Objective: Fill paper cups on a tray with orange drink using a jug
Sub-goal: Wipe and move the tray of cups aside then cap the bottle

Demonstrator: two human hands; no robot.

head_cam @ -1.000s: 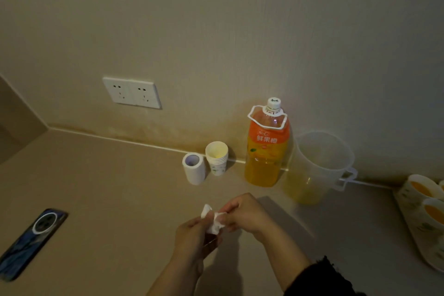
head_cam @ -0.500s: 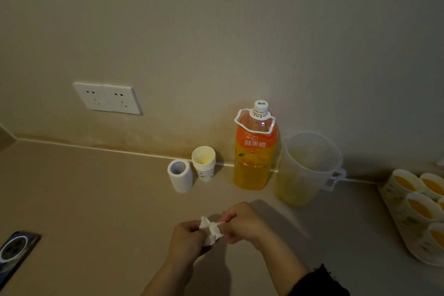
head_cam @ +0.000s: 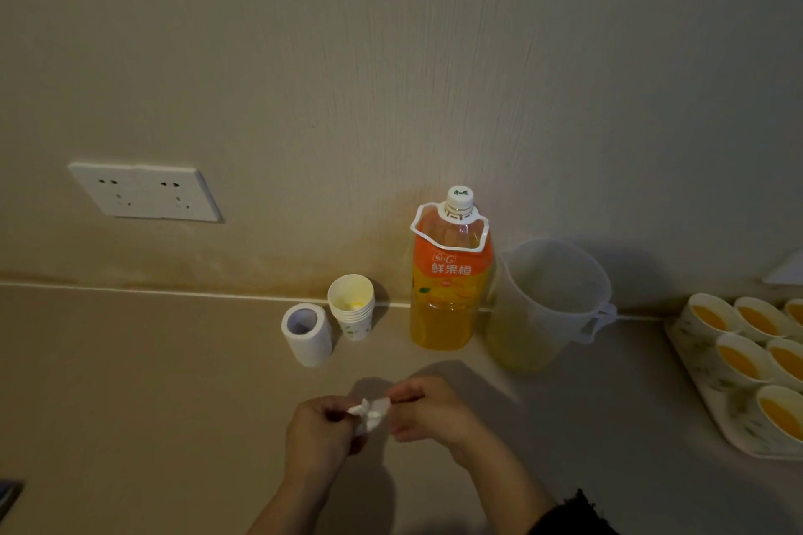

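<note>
A translucent plastic jug (head_cam: 548, 304) stands by the wall with a little orange drink at its bottom. Left of it is a capped orange drink bottle (head_cam: 449, 274), about half full. At the right edge a patterned tray (head_cam: 712, 395) carries several paper cups (head_cam: 738, 361) filled with orange drink. Above the counter in front of me, my left hand (head_cam: 317, 430) and my right hand (head_cam: 430, 413) both pinch one small crumpled white tissue (head_cam: 369, 413) between them.
A stack of empty paper cups (head_cam: 352, 308) and a roll of white tissue (head_cam: 306, 334) stand left of the bottle. A double wall socket (head_cam: 145, 191) is on the wall at left. A dark phone (head_cam: 8, 495) shows at the lower left edge.
The view has swung right, so more of the tray and its cups shows and the phone has slid nearly out. Both hands keep working the crumpled tissue in the same spot.
</note>
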